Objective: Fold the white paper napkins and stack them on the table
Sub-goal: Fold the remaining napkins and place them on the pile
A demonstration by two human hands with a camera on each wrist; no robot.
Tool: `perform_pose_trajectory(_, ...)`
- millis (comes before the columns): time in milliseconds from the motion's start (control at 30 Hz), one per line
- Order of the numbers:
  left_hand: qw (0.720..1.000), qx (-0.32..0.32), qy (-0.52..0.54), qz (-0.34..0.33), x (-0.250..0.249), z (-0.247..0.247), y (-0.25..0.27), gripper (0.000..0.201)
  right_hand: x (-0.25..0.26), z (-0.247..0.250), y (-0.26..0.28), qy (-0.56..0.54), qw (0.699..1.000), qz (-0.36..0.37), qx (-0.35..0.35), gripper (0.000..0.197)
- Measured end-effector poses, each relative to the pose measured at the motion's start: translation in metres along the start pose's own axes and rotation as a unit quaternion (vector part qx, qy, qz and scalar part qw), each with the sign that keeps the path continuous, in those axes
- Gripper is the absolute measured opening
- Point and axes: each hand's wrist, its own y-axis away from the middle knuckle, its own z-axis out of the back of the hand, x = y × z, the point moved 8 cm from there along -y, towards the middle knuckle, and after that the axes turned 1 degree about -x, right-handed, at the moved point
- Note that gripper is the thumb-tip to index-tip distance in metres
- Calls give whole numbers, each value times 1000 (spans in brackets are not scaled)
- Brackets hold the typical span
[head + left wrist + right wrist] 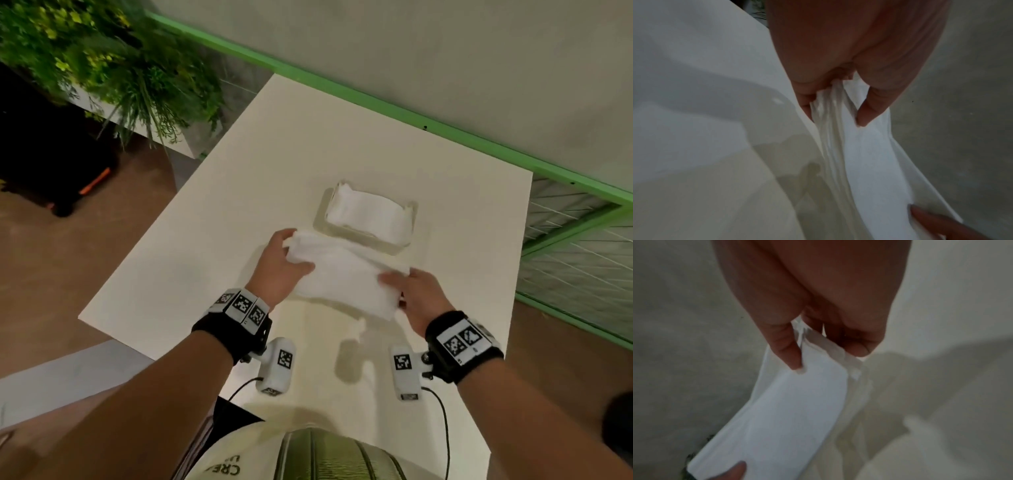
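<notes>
A bundle of white paper napkins [346, 274] is held just above the white table [212, 212], stretched between both hands. My left hand [286, 260] grips its left end, thumb on top and fingers underneath. My right hand [407, 291] pinches the right end the same way. In the left wrist view the napkins [865, 159] hang in several layers from the left hand [834, 104], thumb and fingers clamped on them. In the right wrist view the napkins [793, 402] run from the right hand [818, 352] toward the other hand's thumb at the bottom.
A shallow clear holder [397, 245] with more white napkins [370, 210] sits just beyond the held bundle. A green rail [342, 85] and grey wall border the table's far side. Plants [113, 68] stand at the far left. The table's left and near parts are bare.
</notes>
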Motion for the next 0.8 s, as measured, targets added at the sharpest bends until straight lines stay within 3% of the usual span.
perform_pose_trajectory(133,995,-21,-78,-52,-28,-16,-41,58,62,0,-25,118,976,169,-64,14)
perform_pose_trajectory(200,990,-21,-122,-66,-33,-30,-55,56,71,-3,-35,240,948,194,-77,18)
perform_pose_trajectory(300,974,-1,-199,-104,-39,-51,-65,58,63,-3,-46,379,904,176,-88,32)
perform_pose_trajectory(433,928,31,-348,-131,-41,-62,-73,58,54,4,-47,376,908,161,-87,31)
perform_pose_trajectory(567,895,60,-419,-139,-42,-60,-70,60,47,5,-34,355,920,156,-64,29)
perform_pose_trajectory(700,898,81,-421,-97,-25,-43,-48,59,19,8,-10,332,931,149,-31,21)
perform_pose_trajectory(800,920,76,-372,-99,-5,-29,-21,55,-5,10,11,325,932,157,-25,15)
